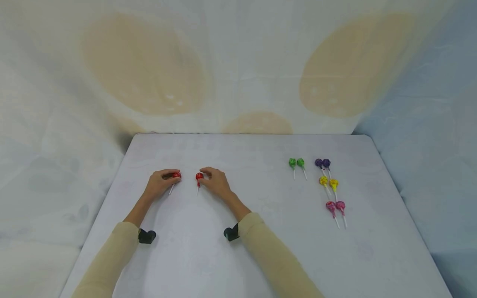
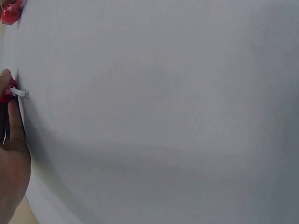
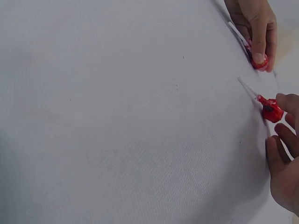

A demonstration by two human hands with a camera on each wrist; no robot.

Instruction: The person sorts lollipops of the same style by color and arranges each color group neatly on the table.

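Two red lollipops lie on the white table (image 1: 238, 256). My left hand (image 1: 164, 181) pinches the head of the left red lollipop (image 1: 176, 175), whose white stick points toward me. The right wrist view shows that hand (image 3: 254, 23) with a fingertip over the candy (image 3: 259, 61). My right hand (image 1: 215, 181) holds the head of the right red lollipop (image 1: 199, 176) between index finger and thumb; its fingertip (image 3: 286, 99) touches the candy (image 3: 271, 112). In the left wrist view my left hand (image 2: 11, 154) is at the frame's left edge beside its lollipop (image 2: 5, 95).
At the right of the table lie pairs of lollipops: green (image 1: 296, 162), purple (image 1: 322, 163), yellow (image 1: 328, 181) and pink (image 1: 335, 205). A draped cloth backdrop rises behind the table's far edge (image 1: 246, 133).
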